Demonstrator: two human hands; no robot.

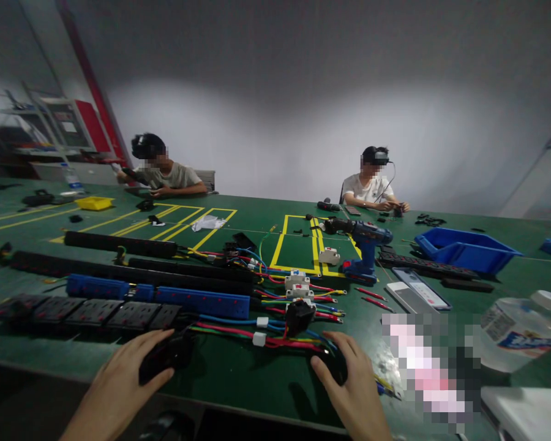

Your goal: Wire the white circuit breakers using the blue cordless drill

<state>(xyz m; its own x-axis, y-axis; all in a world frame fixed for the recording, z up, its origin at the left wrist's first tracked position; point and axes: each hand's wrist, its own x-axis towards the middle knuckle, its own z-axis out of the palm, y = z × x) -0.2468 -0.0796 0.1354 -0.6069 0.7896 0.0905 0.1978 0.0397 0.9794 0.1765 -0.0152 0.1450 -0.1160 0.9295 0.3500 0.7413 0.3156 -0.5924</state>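
My fingers (153, 343) on the left hand (123, 373) are curled over a black block (168, 358), clamped on its near end; the block's long axis runs left to right, out toward the wire bundle (284, 337). The right hand (349, 386) lies flat, fingers together, over a smaller black part (335, 365), though in this dim view I cannot tell whether it grips or only covers it. Both pieces sit on the green table (239, 380), on the near side of the bundle, the left one nearer its loose ends. Beyond the bundle lie a blue power strip (202, 301) and black socket strips (92, 311). Farther past it stands a blue drill (365, 245); right of the bundle, a phone (420, 288), a blue bin (466, 250) and a plastic bottle (518, 334). Two other people sit at the far edge.
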